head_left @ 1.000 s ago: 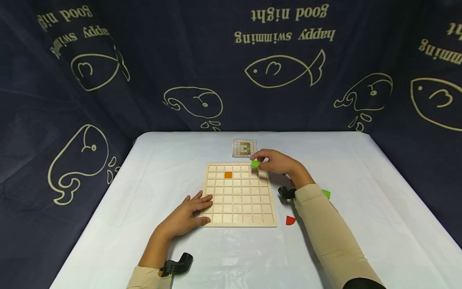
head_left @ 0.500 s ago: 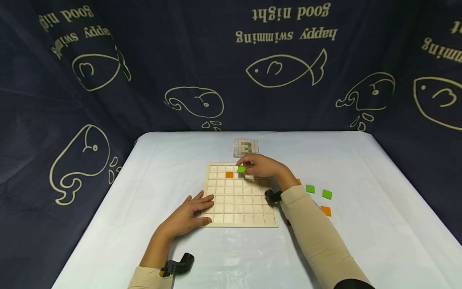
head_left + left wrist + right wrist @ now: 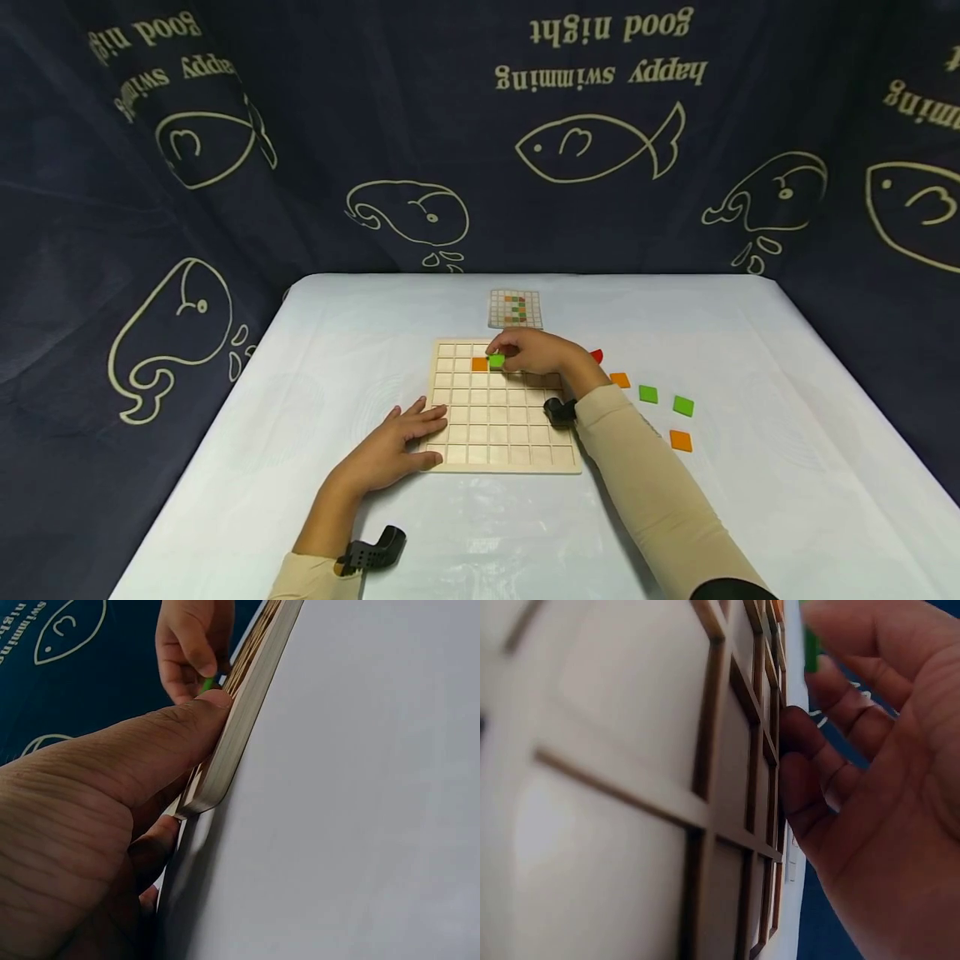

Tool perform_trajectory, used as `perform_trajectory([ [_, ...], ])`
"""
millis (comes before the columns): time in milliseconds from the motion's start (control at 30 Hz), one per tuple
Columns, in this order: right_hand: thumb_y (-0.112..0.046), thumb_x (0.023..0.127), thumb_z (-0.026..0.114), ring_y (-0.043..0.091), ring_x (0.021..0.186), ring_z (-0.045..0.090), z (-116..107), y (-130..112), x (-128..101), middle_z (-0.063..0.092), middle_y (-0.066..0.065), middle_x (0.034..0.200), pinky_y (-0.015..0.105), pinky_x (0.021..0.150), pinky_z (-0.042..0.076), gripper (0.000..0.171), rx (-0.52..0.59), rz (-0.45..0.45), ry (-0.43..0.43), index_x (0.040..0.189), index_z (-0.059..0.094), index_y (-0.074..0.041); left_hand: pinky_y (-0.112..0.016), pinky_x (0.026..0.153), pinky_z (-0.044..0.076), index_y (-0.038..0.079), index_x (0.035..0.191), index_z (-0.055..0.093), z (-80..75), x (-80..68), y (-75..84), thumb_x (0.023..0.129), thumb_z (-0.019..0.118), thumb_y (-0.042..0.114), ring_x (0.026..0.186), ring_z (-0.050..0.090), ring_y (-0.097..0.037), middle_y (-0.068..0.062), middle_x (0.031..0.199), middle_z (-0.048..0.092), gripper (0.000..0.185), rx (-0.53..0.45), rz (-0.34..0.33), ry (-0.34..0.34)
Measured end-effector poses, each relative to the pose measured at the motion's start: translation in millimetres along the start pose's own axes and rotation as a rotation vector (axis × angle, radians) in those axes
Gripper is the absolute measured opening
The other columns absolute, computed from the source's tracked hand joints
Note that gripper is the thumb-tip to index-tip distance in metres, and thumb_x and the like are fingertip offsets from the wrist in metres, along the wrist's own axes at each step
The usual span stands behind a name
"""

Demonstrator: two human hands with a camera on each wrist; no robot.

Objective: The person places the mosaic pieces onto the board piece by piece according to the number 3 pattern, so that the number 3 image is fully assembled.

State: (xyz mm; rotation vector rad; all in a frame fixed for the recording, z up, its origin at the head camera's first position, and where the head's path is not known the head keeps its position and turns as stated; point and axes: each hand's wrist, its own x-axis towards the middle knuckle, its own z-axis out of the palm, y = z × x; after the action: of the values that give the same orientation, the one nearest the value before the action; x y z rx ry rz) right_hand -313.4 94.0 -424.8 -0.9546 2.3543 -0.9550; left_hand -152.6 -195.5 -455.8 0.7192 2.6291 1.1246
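Note:
A wooden grid board (image 3: pixel 498 433) lies on the white table. My left hand (image 3: pixel 393 446) rests on its lower left edge, fingers spread and thumb on the rim; the left wrist view shows the thumb (image 3: pixel 172 735) against the board's corner. Over the upper part of the grid, my right hand (image 3: pixel 534 350) pinches a green square tile (image 3: pixel 497 362) between thumb and fingers. That tile is just right of an orange square tile (image 3: pixel 479 364) set in a cell. From the right wrist view, the green tile (image 3: pixel 811 645) shows edge-on, and whether it touches the board I cannot tell.
A small card (image 3: pixel 514 309) with a coloured grid pattern lies beyond the board. To the right are loose green tiles (image 3: pixel 648 394), orange tiles (image 3: pixel 681 441) and a red piece (image 3: pixel 597 356) partly behind the right arm. A dark curtain (image 3: pixel 420 142) hangs behind the table.
My right hand has carried the green tile from the board's upper right edge leftward and nearer to me, to beside the orange tile. My left hand has stayed on the board's edge.

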Motion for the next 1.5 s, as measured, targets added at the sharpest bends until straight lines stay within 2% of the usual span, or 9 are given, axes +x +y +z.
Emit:
perform_trajectory([
  [267, -0.004, 0.094, 0.062, 0.020, 0.099, 0.054, 1.6, 2.5, -0.4, 0.058, 0.005, 0.116, 0.036, 0.089, 0.048, 0.031, -0.026, -0.003, -0.009, 0.125, 0.066, -0.005, -0.058, 0.118, 0.001, 0.002, 0.139, 0.056, 1.0, 0.7, 0.3, 0.088, 0.076, 0.028, 0.149, 0.019, -0.030, -0.004, 0.152, 0.045, 0.061, -0.006, 0.001, 0.006],
  [600, -0.005, 0.091, 0.066, 0.019, 0.095, 0.051, 3.1, 2.5, 2.8, 0.058, 0.003, 0.109, 0.033, 0.086, 0.046, 0.030, -0.098, -0.005, 0.004, 0.121, 0.068, -0.008, -0.057, 0.119, 0.001, 0.003, 0.139, 0.056, 0.8, -0.1, 1.3, 0.088, 0.077, 0.027, 0.149, 0.018, -0.030, -0.002, 0.152, 0.044, 0.061, -0.012, 0.001, 0.010],
  [700, -0.006, 0.092, 0.066, 0.018, 0.097, 0.051, 3.2, 2.6, 3.5, 0.059, 0.002, 0.110, 0.033, 0.088, 0.046, 0.030, -0.105, -0.003, 0.002, 0.121, 0.067, -0.009, -0.055, 0.119, 0.001, 0.003, 0.140, 0.056, -0.2, -0.9, 1.8, 0.087, 0.077, 0.027, 0.150, 0.018, -0.027, 0.000, 0.152, 0.044, 0.061, -0.013, -0.011, 0.007],
  [967, -0.008, 0.092, 0.067, 0.018, 0.100, 0.053, 2.8, 4.6, 4.3, 0.059, 0.002, 0.113, 0.035, 0.091, 0.047, 0.030, -0.112, 0.002, 0.000, 0.123, 0.067, -0.011, -0.058, 0.118, 0.001, 0.002, 0.140, 0.056, 1.4, 0.3, 0.3, 0.088, 0.076, 0.029, 0.149, 0.018, -0.030, -0.003, 0.152, 0.044, 0.061, -0.018, 0.006, 0.007],
  [1267, -0.008, 0.093, 0.065, 0.019, 0.100, 0.052, 1.1, 3.4, 1.1, 0.058, 0.004, 0.114, 0.036, 0.091, 0.046, 0.030, -0.076, -0.003, -0.005, 0.123, 0.066, -0.007, -0.058, 0.118, 0.001, 0.002, 0.140, 0.056, 0.6, 0.1, 1.2, 0.088, 0.076, 0.027, 0.149, 0.018, -0.029, -0.003, 0.152, 0.044, 0.061, -0.028, 0.002, 0.005],
  [1500, -0.008, 0.095, 0.064, 0.020, 0.112, 0.055, 0.1, 2.3, -3.1, 0.059, 0.005, 0.121, 0.037, 0.099, 0.046, 0.030, -0.029, 0.005, 0.005, 0.125, 0.064, -0.006, -0.056, 0.119, 0.001, 0.003, 0.139, 0.056, 0.8, -0.4, 1.1, 0.087, 0.077, 0.027, 0.149, 0.018, -0.027, -0.001, 0.152, 0.043, 0.061, -0.016, -0.014, 0.001],
])
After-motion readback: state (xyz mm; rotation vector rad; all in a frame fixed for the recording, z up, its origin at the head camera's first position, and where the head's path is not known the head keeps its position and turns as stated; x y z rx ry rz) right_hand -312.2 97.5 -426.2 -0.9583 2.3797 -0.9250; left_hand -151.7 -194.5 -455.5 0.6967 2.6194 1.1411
